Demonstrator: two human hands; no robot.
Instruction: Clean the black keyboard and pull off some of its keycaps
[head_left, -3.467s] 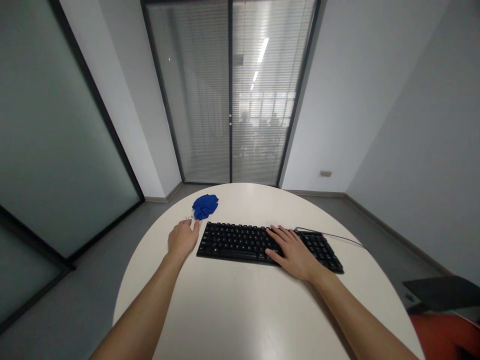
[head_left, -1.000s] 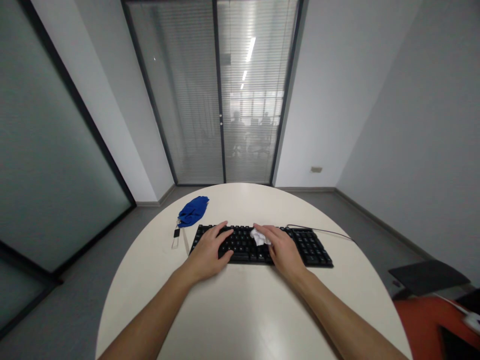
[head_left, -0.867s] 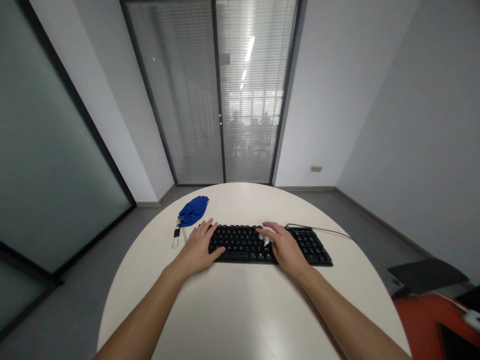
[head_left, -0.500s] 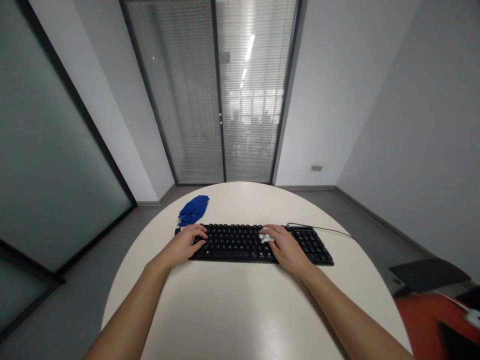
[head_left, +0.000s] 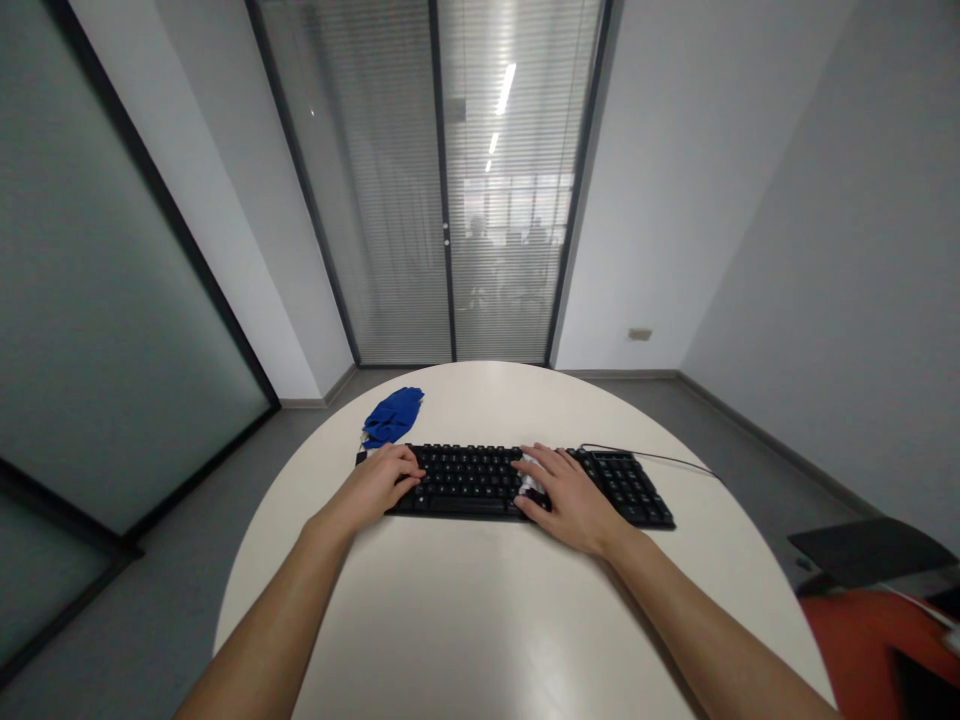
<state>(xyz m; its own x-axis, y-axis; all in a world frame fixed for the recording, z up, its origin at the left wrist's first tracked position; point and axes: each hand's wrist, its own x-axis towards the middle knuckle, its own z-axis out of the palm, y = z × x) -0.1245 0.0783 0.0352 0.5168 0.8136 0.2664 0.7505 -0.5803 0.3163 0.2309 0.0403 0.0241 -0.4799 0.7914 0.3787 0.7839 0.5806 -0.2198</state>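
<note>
The right hand (head_left: 574, 500) has spread from its earlier pinch, now open, white paper (head_left: 530, 486) under its fingers on the keyboard (head_left: 469, 484). The left hand (head_left: 375, 488) curls at the keyboard's end, grip unclear. Beneath both, a round pale table (head_left: 450, 620); ahead, blind-covered glass (head_left: 510, 270).

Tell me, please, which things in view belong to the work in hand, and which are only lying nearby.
In use:
black keyboard, left hand at its left end
crumpled white piece, partly under the right hand

Not handled:
blue cloth item, on the table
red item, lower right, unclear what
</note>
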